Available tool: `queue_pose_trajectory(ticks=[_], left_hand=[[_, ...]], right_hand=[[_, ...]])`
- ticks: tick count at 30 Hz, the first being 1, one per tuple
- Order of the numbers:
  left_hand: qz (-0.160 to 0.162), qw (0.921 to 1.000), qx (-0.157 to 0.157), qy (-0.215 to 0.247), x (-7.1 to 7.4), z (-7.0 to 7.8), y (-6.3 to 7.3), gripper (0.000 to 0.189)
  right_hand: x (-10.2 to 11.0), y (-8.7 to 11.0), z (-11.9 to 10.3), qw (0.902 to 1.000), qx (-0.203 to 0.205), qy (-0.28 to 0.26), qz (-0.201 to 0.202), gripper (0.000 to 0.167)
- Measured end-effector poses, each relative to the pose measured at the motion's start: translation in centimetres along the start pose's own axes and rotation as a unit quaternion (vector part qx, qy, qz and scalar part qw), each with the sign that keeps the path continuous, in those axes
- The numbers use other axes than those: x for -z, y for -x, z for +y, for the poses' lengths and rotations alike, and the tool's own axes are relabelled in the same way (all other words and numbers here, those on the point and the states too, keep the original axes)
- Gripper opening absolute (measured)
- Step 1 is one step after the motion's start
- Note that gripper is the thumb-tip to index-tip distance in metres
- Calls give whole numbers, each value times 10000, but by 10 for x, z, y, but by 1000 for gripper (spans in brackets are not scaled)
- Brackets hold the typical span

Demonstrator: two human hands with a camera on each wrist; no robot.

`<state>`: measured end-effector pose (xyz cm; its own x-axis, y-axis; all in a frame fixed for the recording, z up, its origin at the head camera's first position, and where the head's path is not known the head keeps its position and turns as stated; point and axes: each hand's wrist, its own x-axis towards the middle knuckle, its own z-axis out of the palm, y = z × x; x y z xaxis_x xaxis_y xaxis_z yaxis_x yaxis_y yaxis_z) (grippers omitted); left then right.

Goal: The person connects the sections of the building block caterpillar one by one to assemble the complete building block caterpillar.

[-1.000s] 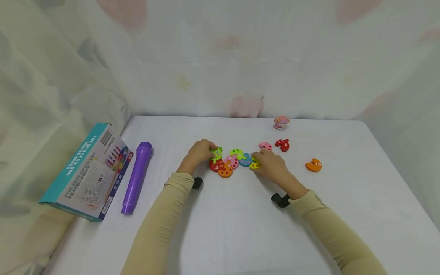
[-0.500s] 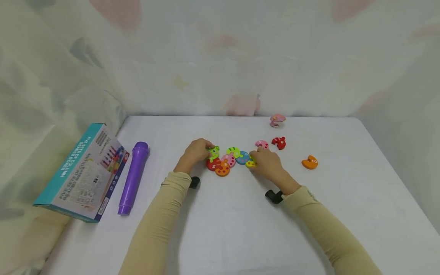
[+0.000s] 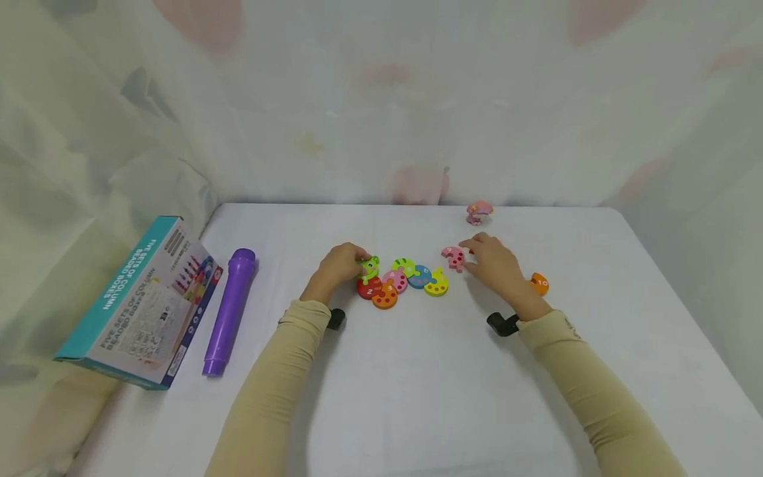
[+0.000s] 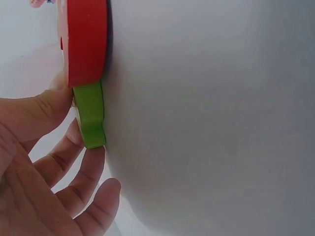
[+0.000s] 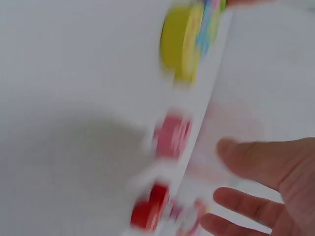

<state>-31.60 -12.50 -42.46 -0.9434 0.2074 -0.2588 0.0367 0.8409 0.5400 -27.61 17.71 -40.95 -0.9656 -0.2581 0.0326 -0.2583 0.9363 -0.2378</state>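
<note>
My left hand [image 3: 340, 264] pinches the green caterpillar-head puzzle piece [image 3: 370, 267] between thumb and fingers, and in the left wrist view this green piece [image 4: 90, 113] lies against the red one. From the head runs a joined chain: a red 2 piece [image 3: 367, 289], an orange 3 piece [image 3: 385, 301], a pink one, a light green one, a blue piece [image 3: 420, 277] and a yellow piece [image 3: 437, 286] at its right end. My right hand [image 3: 499, 268] hovers with spread fingers beside a loose pink piece [image 3: 454, 257]. Under it, mostly hidden in the head view, lies a red piece [image 5: 150, 209].
An orange 10 piece [image 3: 540, 283] lies right of my right hand, partly behind the wrist. Near the back edge stands a small pink figure [image 3: 479, 212]. At the left are a purple tube [image 3: 231, 311] and a tilted cardboard box [image 3: 149, 305].
My right hand has let go of the yellow piece, now fully visible in the chain, and moved right and back over the red piece. The left hand stays on the caterpillar head.
</note>
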Motion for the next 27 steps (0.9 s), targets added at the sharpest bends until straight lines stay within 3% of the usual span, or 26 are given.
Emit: queue_pose_trajectory(ticks=[5,9,19,27], left_hand=[[-28,10000,-14,65,0,-2,-1,35],[-31,10000,-33,88,-1,-3,-3,35],[-30,9998,36,177,-2,-2,-2,34],[-20,9998,63,178,0,1,2,34]], right_hand=[[0,-13,37,9976,-229,200,-621,48],[-4,-18,52,9933,-374,3,-1098,52],[-9,-25,55,9931,-473,-174,-1056,47],[-10,-27,48,9928,-44,326,-1148,51]])
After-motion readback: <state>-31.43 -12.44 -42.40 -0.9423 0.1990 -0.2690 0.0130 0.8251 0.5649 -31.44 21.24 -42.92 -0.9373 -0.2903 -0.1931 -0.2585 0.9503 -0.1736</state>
